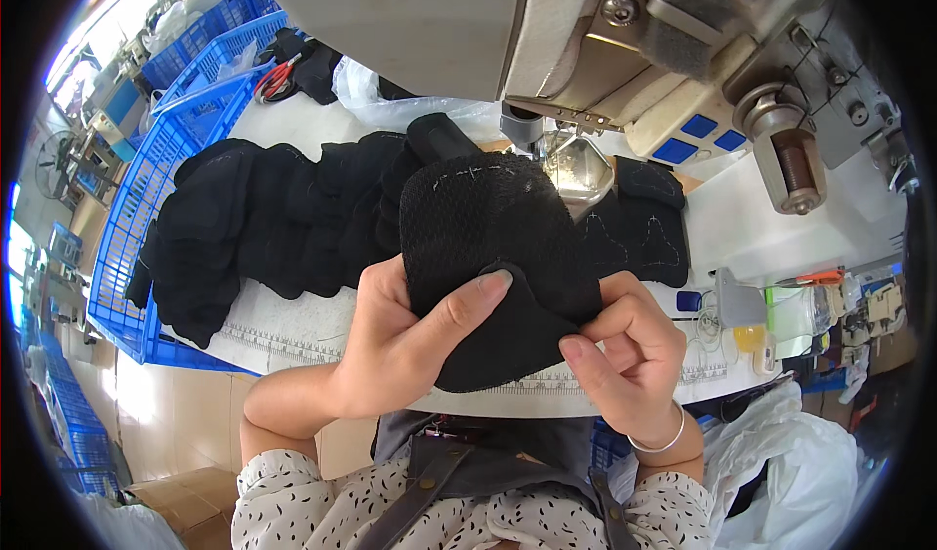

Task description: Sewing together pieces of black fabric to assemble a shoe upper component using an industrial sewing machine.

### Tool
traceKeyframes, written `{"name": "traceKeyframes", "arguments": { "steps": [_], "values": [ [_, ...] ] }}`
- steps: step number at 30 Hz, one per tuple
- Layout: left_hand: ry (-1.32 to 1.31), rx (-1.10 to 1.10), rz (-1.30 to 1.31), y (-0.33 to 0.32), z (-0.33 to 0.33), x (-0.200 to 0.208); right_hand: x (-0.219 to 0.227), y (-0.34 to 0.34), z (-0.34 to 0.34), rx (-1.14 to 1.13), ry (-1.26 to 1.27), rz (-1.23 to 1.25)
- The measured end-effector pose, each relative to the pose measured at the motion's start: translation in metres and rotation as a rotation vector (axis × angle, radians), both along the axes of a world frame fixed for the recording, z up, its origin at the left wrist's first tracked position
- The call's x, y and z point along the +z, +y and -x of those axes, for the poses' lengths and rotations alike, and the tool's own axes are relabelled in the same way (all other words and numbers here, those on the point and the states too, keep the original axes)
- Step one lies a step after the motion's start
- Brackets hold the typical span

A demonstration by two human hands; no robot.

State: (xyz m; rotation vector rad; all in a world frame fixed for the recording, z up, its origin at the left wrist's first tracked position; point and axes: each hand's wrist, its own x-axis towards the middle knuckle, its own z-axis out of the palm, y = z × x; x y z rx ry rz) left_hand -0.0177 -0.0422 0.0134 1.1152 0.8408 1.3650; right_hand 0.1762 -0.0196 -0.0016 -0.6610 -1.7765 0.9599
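Between my hands, above the front of the sewing table, is a black fabric piece (pixel 488 218) with rounded ends and a light stitch line near its far edge. My left hand (pixel 415 340) grips its left side, thumb lying across the face and fingers hidden behind. On the right edge, my right hand (pixel 630 355) pinches the fabric between thumb and bent fingers. Behind it stands the sewing machine (pixel 586 62), whose needle area is partly covered by the fabric. More black pieces (pixel 283 213) lie overlapped to the left. Another stitched black piece (pixel 639 223) rests right of the held one.
A blue plastic crate (pixel 122 286) stands against the table's left end. Red-handled scissors (pixel 278 80) and a clear plastic bag (pixel 390 101) lie at the back. A brown thread spool (pixel 795 164) sits on the machine's right. White plastic bags (pixel 781 462) hang below right.
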Motion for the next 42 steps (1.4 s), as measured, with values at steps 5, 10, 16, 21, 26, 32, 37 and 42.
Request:
{"name": "traceKeyframes", "arguments": {
  "steps": [5, 10, 16, 21, 26, 32, 37, 42],
  "values": [
    [-0.021, 0.001, 0.031, 0.005, 0.002, -0.001, -0.005, 0.006, 0.005, 0.025, 0.131, 0.083],
    [-0.030, 0.001, 0.027, 0.012, 0.003, -0.004, -0.003, 0.011, 0.001, 0.038, 0.059, 0.099],
    [-0.012, -0.004, 0.016, 0.015, 0.003, -0.007, -0.004, 0.014, 0.002, 0.065, 0.088, 0.132],
    [-0.058, 0.012, 0.081, 0.018, 0.007, -0.012, -0.004, 0.016, 0.013, -0.004, 0.265, 0.279],
    [0.225, 0.037, 0.041, 0.024, 0.025, -0.007, 0.008, 0.039, 0.011, 0.220, -0.244, 0.618],
    [0.066, 0.089, 0.302, 0.061, 0.021, 0.015, 0.022, 0.053, 0.010, 0.321, -0.006, 0.690],
    [0.180, -0.037, 0.260, 0.096, 0.014, 0.034, 0.026, 0.059, 0.004, 0.016, 0.030, 0.559],
    [0.285, -0.091, 0.081, 0.096, 0.015, 0.027, 0.024, 0.058, 0.002, -0.066, -0.095, 0.526]
  ]
}}
